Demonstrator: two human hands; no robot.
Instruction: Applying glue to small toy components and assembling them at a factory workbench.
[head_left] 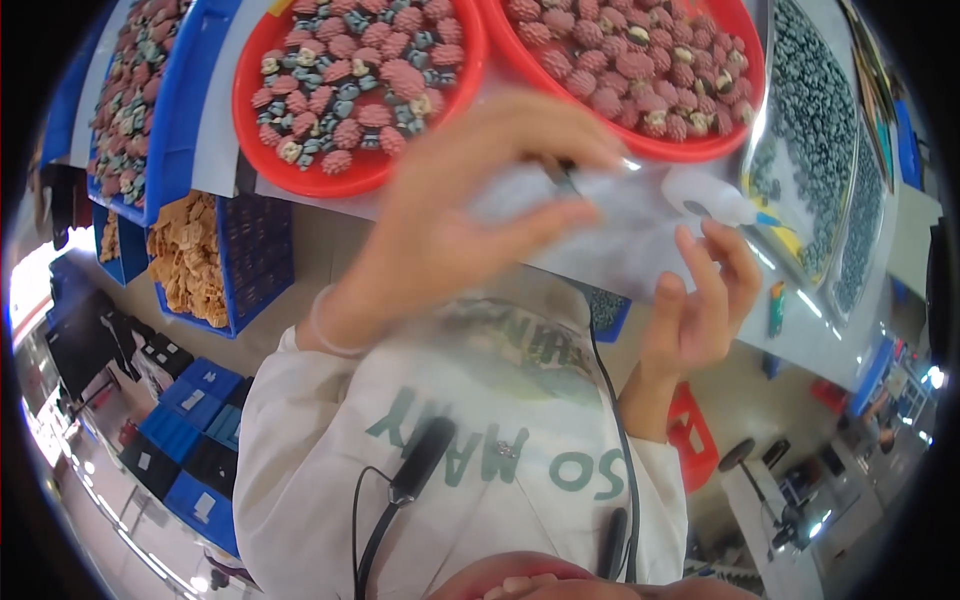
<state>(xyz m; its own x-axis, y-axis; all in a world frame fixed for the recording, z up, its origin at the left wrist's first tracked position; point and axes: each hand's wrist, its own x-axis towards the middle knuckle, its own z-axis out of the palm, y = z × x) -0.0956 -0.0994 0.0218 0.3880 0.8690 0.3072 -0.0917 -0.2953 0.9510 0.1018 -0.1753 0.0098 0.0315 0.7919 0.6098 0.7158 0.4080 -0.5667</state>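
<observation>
My left hand (455, 215) reaches over the table's near edge, blurred by motion. Its thumb and fingers are apart, and a small dark shape shows in the gap; I cannot make out whether they touch it. To the right, my right hand (705, 300) is raised with fingers loosely bent and apart, holding nothing visible. Just beyond it lies a white squeeze bottle (700, 192) with a blue tip. Behind my left hand stands a red round tray (243, 120) of pink, bumpy, shell-like pieces and grey-blue bits. A second red round tray (665, 150) holds mostly pink pieces, some with cream bits.
A clear tray (800, 160) of small dark green pieces lies at the right. Blue bins (180, 130) stand at the left, one filled with mixed pink and grey pieces. Below, a blue crate (260, 255) holds tan pieces. A small green-orange tube (777, 308) lies near the table edge.
</observation>
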